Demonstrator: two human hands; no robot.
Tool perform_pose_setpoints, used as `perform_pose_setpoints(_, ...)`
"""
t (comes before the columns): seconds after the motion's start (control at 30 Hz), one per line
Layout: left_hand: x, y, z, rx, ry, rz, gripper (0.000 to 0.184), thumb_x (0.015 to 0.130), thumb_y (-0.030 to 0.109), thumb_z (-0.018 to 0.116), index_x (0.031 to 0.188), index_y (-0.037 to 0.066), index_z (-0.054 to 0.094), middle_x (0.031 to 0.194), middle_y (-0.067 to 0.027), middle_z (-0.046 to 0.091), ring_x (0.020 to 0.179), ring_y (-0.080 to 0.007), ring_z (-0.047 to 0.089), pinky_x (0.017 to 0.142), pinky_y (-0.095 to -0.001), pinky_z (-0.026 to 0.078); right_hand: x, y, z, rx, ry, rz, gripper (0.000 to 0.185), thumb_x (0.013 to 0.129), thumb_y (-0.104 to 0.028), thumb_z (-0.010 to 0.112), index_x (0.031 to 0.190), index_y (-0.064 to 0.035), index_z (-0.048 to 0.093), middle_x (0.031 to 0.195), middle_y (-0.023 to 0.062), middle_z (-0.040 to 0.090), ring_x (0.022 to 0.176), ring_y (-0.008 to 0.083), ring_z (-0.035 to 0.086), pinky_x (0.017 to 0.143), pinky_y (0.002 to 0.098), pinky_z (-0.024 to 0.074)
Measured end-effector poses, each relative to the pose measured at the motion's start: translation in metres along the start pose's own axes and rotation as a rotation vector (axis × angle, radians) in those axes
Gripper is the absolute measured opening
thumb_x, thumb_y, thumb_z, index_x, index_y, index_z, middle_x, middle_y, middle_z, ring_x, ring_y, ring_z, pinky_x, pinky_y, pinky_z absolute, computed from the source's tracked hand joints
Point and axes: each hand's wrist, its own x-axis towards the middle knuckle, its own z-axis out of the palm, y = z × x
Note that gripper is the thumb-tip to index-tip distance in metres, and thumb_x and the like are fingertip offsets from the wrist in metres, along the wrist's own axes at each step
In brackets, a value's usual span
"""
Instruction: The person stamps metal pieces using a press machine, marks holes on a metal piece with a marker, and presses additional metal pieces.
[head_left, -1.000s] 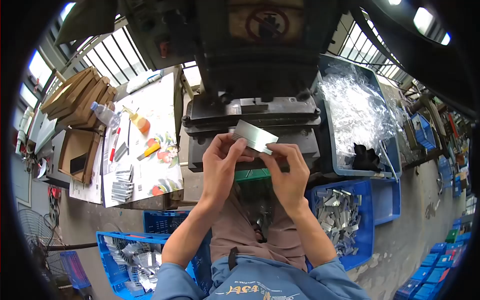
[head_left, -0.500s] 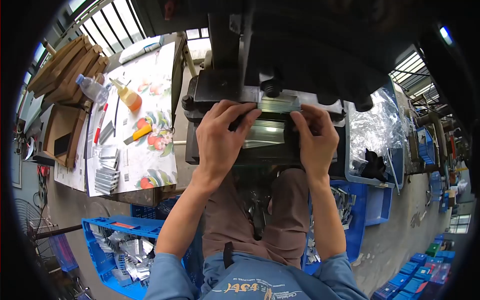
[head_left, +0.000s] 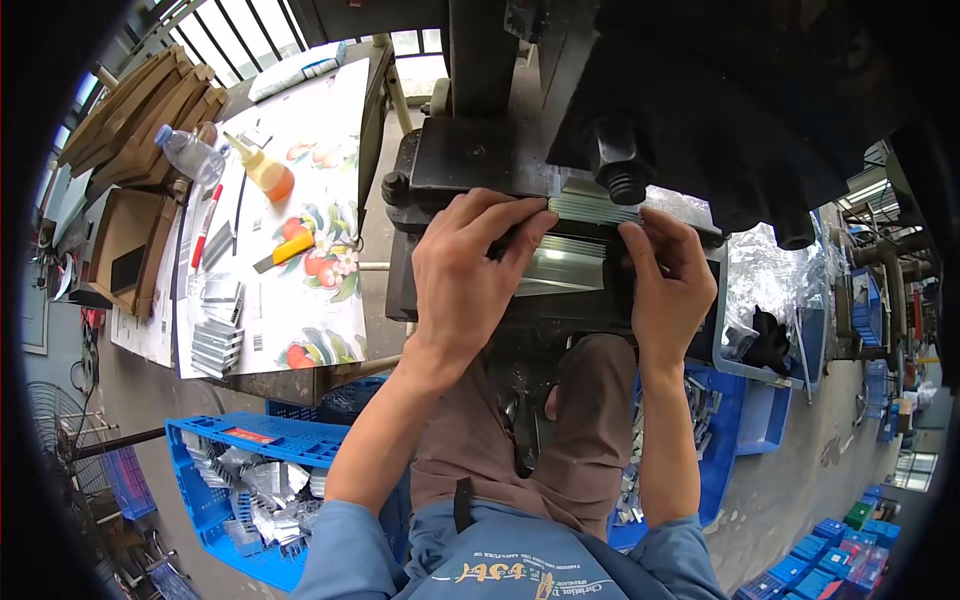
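Ribbed metal piece (head_left: 597, 205), one: held level at the rear edge of the dark lower block (head_left: 475, 150) of a press, below a large bolt (head_left: 620, 160). Its left end is pinched by the thumb and fingers of the left hand (head_left: 465, 275); its right end is pinched by the thumb and fingers of the right hand (head_left: 670, 280). The hands are set apart, with the piece spanned between them. Whether the piece is also seated against the block cannot be told.

Second metal piece (head_left: 562, 268), one: laid along the front edge of the lower block, between the wrists, its ends partly hidden.

Tabletop (head_left: 285, 320), covered with a fruit-printed sheet, to the left of the press. Carried on it: short metal pieces (head_left: 217, 345), grouped at the near left corner; a red-and-white marker (head_left: 207, 228), laid near the left edge; a yellow knife (head_left: 290, 248), laid towards the right edge; a squeeze bottle (head_left: 265, 172) with orange contents, tilted; a clear bottle (head_left: 190, 152), placed at the left edge, with cardboard trays (head_left: 130, 120) stacked beyond it.

Blue crate (head_left: 265, 430), placed below the near edge of the tabletop: filled with loose metal parts (head_left: 275, 500).

Tub (head_left: 770, 378), placed right of the press: clear plastic (head_left: 775, 280) is contained, and a dark item (head_left: 768, 340) is lodged at its near edge.
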Motion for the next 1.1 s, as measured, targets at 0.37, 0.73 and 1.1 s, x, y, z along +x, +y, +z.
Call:
perform_pose_setpoints(0.37, -0.001, 0.011, -0.005, 0.026, 0.021, 0.048, 0.017, 0.082, 0.015, 0.085, 0.087, 0.004, 0.074, 0.084, -0.009, 0.069, 0.079, -0.0295, 0.068, 0.072, -0.0372, 0.054, 0.008, -0.001, -0.006, 0.015, -0.118, -0.078, 0.026, 0.083, -0.005, 0.085, 0.106, -0.0045, 0.071, 0.076, -0.0046, 0.056, 0.067, 0.0041, 0.05, 0.061, 0.0219, 0.041)
perform_pose_setpoints(0.73, 0.006, 0.033, -0.027, 0.308, -0.41, 0.229, 0.044, 0.081, 0.024, 0.083, 0.119, 0.004, 0.073, 0.112, -0.0125, 0.065, 0.107, -0.0328, 0.06, 0.094, -0.0428, 0.049, -0.178, 0.052, -0.186, -0.394, 0.394, 0.041, 0.029, 0.086, -0.001, 0.084, 0.107, -0.0059, 0.064, 0.095, 0.0006, 0.059, 0.071, 0.005, 0.054, 0.06, 0.0201, 0.043)
perform_pose_setpoints(1.1, -0.003, 0.069, -0.014, 0.326, -0.175, 0.236, 0.028, 0.09, 0.015, 0.08, 0.107, 0.005, 0.061, 0.093, -0.0101, 0.07, 0.084, -0.0267, 0.068, 0.073, -0.0394, 0.052, -0.158, 0.036, -0.19, -0.38, 0.276, 0.012, 0.031, 0.093, -0.001, 0.075, 0.123, -0.0053, 0.066, 0.092, 0.0024, 0.067, 0.076, 0.0093, 0.061, 0.068, 0.0246, 0.0488)
